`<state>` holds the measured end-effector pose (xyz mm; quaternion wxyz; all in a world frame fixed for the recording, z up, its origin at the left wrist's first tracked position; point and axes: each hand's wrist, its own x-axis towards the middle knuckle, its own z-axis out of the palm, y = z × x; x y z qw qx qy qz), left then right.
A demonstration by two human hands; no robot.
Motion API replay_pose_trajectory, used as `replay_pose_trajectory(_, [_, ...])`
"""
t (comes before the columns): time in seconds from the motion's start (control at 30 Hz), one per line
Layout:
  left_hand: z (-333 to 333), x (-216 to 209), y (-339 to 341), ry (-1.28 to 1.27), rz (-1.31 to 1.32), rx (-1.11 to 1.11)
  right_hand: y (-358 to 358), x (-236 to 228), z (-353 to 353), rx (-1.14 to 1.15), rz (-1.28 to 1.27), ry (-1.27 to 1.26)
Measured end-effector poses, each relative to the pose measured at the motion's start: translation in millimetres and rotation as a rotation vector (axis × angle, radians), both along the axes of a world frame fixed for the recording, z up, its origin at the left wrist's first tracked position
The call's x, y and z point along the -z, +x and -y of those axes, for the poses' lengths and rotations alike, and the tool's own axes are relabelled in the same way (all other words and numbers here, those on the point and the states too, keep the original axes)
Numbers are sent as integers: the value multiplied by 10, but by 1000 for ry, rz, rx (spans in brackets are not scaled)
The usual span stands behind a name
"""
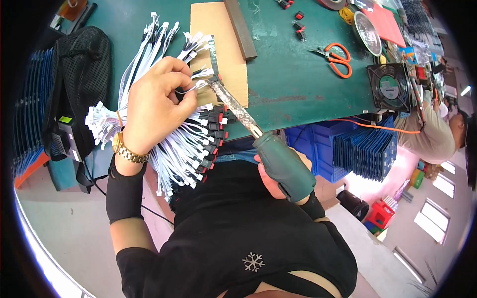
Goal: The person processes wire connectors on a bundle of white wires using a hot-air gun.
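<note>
My left hand (158, 102) pinches a thin white cable (188, 90) between thumb and finger, its end lying by the cardboard sheet (226, 82). In my right hand (271, 183) is a soldering iron (284, 161) with a thick green handle. The iron's worn metal barrel points up and left, and its tip meets a small dark part (214, 79) beside the cable end; whether they touch I cannot tell. Below my left hand lies a bundle of white cables (171, 156) with black-and-red connectors (212, 131) on their right ends. More white cables (149, 47) stretch away beyond the hand.
A metal bar (240, 30) lies across the cardboard. Orange-handled scissors (336, 57), small red-black parts (299, 27), a metal dish (367, 34) and a fan (389, 87) are on the green table. A black mesh bag (82, 74) sits left; a co-worker (430, 131) is at far right.
</note>
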<state>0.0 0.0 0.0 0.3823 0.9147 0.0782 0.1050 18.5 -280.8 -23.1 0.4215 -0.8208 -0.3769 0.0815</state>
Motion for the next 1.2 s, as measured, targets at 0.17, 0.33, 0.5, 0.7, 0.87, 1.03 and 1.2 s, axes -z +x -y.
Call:
replay_pose_trajectory(0.17, [15, 11, 11, -1, 13, 0, 22, 1, -1, -6, 31, -32])
replay_pose_trajectory(0.33, [11, 12, 17, 4, 12, -2, 34, 24, -2, 5, 66, -31])
replay_pose_trajectory(0.5, [14, 25, 21, 2, 16, -3, 20, 90, -6, -26, 188, -132])
replay_pose_trajectory(0.7, [16, 20, 26, 15, 21, 2, 71, 191, -38, 36, 106, 133])
replay_pose_trajectory(0.87, [6, 43, 13, 23, 36, 1, 42, 195, 102, -27, 68, 11])
replay_pose_trajectory(1.03, [0, 50, 16, 52, 34, 8, -62, 214, 111, 195, -168, 169])
replay_pose_trajectory(1.2, [8, 4, 19, 88, 5, -12, -43, 84, 128, 21, -152, -94])
